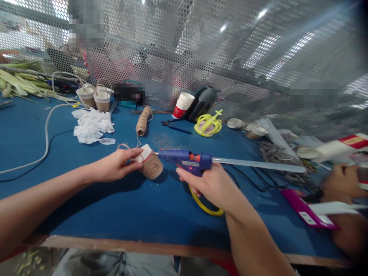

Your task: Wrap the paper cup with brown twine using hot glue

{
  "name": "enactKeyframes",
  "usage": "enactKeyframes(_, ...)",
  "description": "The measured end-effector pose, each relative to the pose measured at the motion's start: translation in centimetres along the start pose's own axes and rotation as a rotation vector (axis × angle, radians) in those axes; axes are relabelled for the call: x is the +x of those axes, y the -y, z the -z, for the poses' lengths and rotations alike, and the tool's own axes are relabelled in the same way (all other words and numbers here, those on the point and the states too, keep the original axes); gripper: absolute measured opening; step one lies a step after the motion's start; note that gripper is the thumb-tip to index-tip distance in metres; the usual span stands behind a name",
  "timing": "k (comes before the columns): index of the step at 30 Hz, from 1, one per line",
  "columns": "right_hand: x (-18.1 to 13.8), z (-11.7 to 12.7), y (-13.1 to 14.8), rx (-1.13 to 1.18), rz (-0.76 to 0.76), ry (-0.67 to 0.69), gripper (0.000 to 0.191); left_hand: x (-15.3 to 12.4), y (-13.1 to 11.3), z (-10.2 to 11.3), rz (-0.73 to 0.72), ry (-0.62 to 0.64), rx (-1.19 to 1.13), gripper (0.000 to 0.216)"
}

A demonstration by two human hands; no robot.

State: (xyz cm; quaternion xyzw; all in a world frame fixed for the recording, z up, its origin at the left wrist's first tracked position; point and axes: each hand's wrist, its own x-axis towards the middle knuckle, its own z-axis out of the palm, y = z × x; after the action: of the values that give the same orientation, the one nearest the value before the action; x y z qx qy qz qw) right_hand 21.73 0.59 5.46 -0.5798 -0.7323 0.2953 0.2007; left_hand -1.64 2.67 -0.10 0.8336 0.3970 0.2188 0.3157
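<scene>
My left hand [122, 165] pinches a small paper cup [152, 167] by its white end, tilted over the table. Brown twine is wound around most of the cup, and a thin red line shows near the white part. In my right hand [209, 180] is a blue glue gun [184, 159], its metal tip touching or very near the cup beside the twine's edge. A long clear glue stick [258, 164] sticks out of its back, and a small red light glows on its side. From the cup a loose strand runs up to a twine bundle [143, 120].
A yellow tape roll [205, 207] lies below the glue gun. Behind stand stacked paper cups [183, 105], pliers [176, 125] and a yellow crown-shaped piece [208, 124]. White gloves [93, 124] and twine-wrapped cups [102, 100] sit left. Another person's hand [342, 184] is at right, near a purple box [307, 209].
</scene>
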Motion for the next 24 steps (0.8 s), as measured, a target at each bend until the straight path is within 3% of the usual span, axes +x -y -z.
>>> enactKeyframes(24, -0.49, -0.15, -0.27, -0.098, 0.081, -0.009, 0.031, 0.04, -0.27, 0.06, 0.043, 0.019, -0.011, 0.038)
